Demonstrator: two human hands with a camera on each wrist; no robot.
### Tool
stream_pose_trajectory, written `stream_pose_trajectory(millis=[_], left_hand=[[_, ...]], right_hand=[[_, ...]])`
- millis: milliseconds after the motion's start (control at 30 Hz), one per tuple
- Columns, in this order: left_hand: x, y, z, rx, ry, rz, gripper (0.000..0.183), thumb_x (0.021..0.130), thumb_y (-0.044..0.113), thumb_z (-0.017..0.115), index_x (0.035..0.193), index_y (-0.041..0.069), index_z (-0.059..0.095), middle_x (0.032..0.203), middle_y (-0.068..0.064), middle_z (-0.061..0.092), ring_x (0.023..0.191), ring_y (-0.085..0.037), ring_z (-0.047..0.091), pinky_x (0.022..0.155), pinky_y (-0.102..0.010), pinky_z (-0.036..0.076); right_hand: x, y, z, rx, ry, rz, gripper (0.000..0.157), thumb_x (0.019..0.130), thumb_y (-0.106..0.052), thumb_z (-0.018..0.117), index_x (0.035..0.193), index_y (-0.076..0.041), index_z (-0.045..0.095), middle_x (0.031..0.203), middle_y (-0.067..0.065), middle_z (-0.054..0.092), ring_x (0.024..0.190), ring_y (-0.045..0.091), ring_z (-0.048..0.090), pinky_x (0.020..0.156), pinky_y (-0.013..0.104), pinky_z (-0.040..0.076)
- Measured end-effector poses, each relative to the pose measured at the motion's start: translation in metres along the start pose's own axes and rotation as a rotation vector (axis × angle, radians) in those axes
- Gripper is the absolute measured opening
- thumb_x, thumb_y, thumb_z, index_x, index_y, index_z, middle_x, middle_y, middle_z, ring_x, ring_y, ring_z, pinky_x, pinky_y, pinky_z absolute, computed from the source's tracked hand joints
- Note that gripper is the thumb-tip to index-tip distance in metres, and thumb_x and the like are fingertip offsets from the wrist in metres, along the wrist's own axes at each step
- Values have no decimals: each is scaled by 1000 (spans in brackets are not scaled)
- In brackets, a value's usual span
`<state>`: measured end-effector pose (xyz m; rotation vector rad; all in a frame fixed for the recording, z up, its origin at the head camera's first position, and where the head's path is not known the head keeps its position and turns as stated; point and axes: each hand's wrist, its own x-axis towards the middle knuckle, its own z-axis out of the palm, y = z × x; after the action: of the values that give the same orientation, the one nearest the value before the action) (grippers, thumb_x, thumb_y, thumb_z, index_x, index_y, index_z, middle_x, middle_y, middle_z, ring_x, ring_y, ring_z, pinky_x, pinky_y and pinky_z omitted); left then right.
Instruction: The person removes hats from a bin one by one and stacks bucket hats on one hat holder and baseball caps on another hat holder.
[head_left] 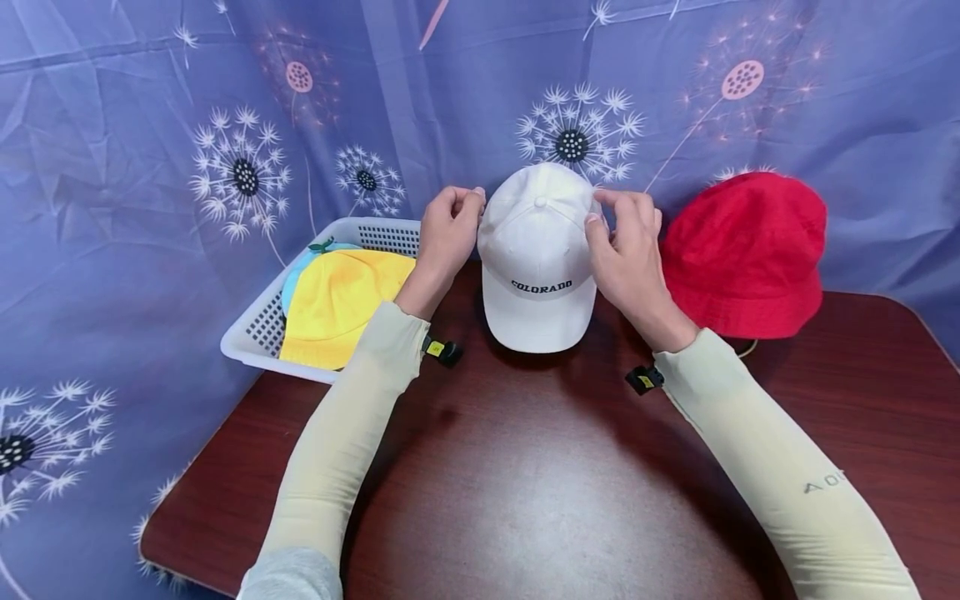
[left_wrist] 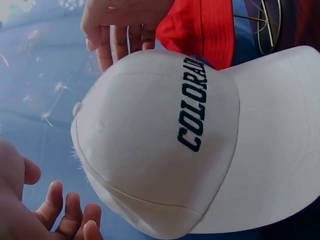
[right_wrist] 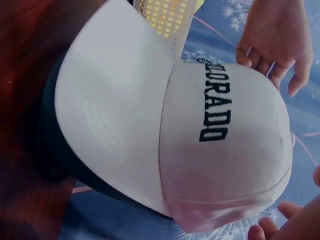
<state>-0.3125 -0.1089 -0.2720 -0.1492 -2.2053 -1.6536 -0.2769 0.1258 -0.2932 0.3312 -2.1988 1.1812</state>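
the white cap (head_left: 538, 250) stands crown up above the far part of the table (head_left: 525, 467), brim toward the person, so the "colorado" lettering faces front and reads level. the support beneath the cap is hidden. the left hand (head_left: 450, 233) and right hand (head_left: 626, 250) are positioned at opposite sides of the crown, an arrangement that probably serves to steady or align it evenly. both grips are released: the fingers are loosely bent and clasp nothing; whether any fingertip contacts the fabric cannot be told. the brim is unobstructed, presumably because handling at the crown leaves the front edge undisturbed. to the right, the red hat (head_left: 750, 258) sits above a wire piece (head_left: 748, 349), which likely holds its shape. to the left, the basket (head_left: 251, 357) contains the yellow hat (head_left: 345, 300), apparently for keeping it together with the blue item (head_left: 294, 287) behind it.
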Motion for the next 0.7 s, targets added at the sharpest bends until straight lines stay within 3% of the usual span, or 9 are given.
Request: stream_pose_trajectory(millis=[100, 300, 467, 700], left_hand=[[-7, 0, -3, -15, -9, 19, 30, 107, 33, 62, 105, 4, 70, 90, -3, 65, 85, -18, 61, 76, -28, 46], [-22, 1, -12, 4, -28, 39, 23, 105, 32, 63, 104, 10, 69, 89, 1, 63, 84, -17, 58, 76, -28, 45], [-35, 4, -22, -14, -45, 56, 22, 105, 30, 63, 104, 9, 69, 94, -8, 68, 89, -22, 61, 77, -28, 44], [-47, 6, -35, -14, -39, 98, 21, 105, 29, 64, 106, 8, 68, 95, -8, 69, 89, -17, 63, 79, -28, 45]], right_hand=[[-5, -1, 3, 19, 47, -69, 39, 103, -18, 55, 136, -1, 65, 136, 20, 52, 120, 37, 41, 96, 41, 36], [-16, -3, 10, 65, 83, -175, 38, 96, -10, 62, 133, -7, 70, 134, 14, 58, 118, 33, 46, 96, 40, 35], [-24, -5, 17, 75, 118, -301, 38, 94, -10, 64, 131, -5, 71, 132, 14, 62, 119, 35, 49, 100, 43, 36], [-29, -9, 24, 125, 150, -342, 39, 92, -9, 64, 130, -5, 73, 130, 14, 64, 120, 33, 53, 102, 42, 37]])
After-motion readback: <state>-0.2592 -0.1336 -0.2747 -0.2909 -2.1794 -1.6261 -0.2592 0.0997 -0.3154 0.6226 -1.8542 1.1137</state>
